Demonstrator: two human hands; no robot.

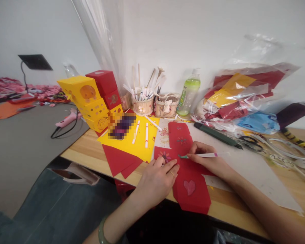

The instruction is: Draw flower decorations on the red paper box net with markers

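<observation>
My right hand (205,157) pinches a slim white marker (203,155) with a purple end and a green tip. The tip is at the surface of a red cut-out card box sheet (193,169), near its middle. Coloured flowers (181,140) decorate its upper flaps, and a pink heart (189,187) is on the lower one. On the sheet's left side rests my left hand (160,178), its fingers extended over the card beside a pink-and-dark flower (164,156). Under the red card lies a pale board (231,169).
Yellow sheets (142,149) with several white markers (146,135) lie left, over red card (119,159). Yellow boxes (83,98) and red boxes (104,83) are stacked behind. Pen baskets (142,105), a green-drink bottle (189,91), a dark green cutter (217,135) and bagged card (244,91) stand around.
</observation>
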